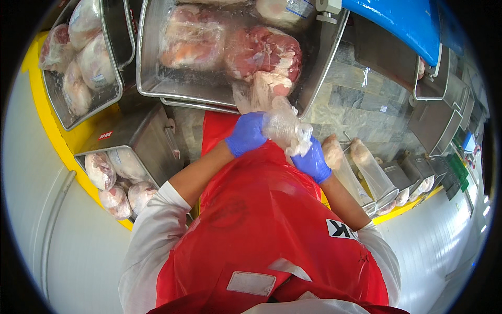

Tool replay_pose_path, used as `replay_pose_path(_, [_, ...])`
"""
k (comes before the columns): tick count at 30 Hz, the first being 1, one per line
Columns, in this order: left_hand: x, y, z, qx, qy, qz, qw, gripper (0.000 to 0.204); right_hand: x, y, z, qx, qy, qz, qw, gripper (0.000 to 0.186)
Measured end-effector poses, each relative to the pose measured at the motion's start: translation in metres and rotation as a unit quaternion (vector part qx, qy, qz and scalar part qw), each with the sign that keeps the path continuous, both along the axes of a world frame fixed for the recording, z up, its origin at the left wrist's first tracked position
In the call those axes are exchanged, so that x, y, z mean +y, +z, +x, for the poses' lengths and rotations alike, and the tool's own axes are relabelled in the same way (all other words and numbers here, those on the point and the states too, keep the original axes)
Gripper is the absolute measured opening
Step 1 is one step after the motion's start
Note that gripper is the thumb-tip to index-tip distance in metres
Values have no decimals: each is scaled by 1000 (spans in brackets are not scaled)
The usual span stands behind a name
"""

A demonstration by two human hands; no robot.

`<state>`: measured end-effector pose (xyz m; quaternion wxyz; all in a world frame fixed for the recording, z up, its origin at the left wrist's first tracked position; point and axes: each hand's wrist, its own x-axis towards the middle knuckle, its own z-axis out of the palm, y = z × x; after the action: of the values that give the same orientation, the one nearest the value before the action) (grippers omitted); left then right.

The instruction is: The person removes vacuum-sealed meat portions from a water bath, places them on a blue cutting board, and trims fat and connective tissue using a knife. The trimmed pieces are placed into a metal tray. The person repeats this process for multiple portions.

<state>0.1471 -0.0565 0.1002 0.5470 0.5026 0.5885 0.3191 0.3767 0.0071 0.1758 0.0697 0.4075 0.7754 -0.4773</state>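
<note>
Nearest my camera is the red apron [261, 209], filling the lower middle of my view, with white sleeves [159, 220] at both sides. Beyond it, past the near edge of a steel tub [150, 57], I have both blue-gloved hands on one clear plastic bag [285, 125]. The left hand [247, 135] has its fingers closed on the bag's left side; the right hand [312, 161] is clamped on the crumpled, gathered end, a little closer to the apron. The bag bunches up between them and trails over the tub's near edge, toward its right corner, up to the pale end of a red piece of meat [266, 49]; I cannot tell whether that piece sits inside the film. A film-wrapped piece [192, 42] lies to its left in the tub, and a pale wrapped one [285, 9] by the far edge. Off to my left, an upper bin [111, 95] carries bagged pieces along its left side, and a tilted bin [125, 131] below shows more at its open edge. To my right, beside the right forearm, lie two long clear sleeves [374, 170] with pale pieces at their far ends.
</note>
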Motion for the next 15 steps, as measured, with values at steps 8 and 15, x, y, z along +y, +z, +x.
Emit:
replay_pose_path(8, [-14, 10, -19, -50, 59, 3, 997, 44, 17, -36, -45, 72, -218, -181, 956, 43])
replay_pose_path(15, [-32, 5, -66, -53, 102, -117, 986, 70, 14, -61, -104, 225, -313, -529, 756, 43])
